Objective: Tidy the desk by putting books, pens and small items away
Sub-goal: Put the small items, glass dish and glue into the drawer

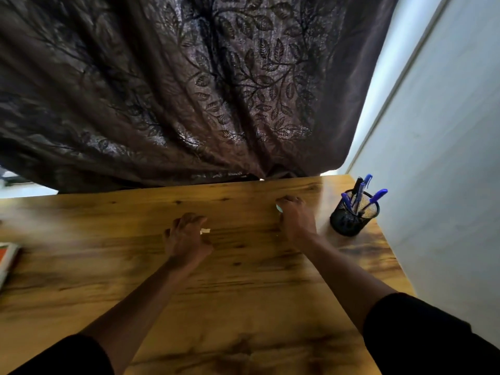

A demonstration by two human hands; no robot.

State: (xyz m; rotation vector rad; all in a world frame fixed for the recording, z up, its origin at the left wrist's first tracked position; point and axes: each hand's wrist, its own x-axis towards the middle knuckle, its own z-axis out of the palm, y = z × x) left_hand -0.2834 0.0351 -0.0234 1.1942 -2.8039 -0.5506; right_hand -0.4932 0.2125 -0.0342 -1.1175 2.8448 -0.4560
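My left hand [188, 236] rests mid-desk with its fingers curled around a small white item [204, 231] that peeks out by the thumb. My right hand [295, 216] lies further back and to the right, closed over a small pale blue-green object [278, 208] of which only an edge shows. A black mesh pen cup [351, 217] stands at the back right of the wooden desk [243, 293], holding several blue pens [377, 197]. A book [6, 259] with a red and white cover lies at the left edge, mostly cut off.
A dark leaf-patterned curtain [189, 90] hangs behind the desk's far edge. A pale wall [446, 158] runs close along the right side, next to the pen cup.
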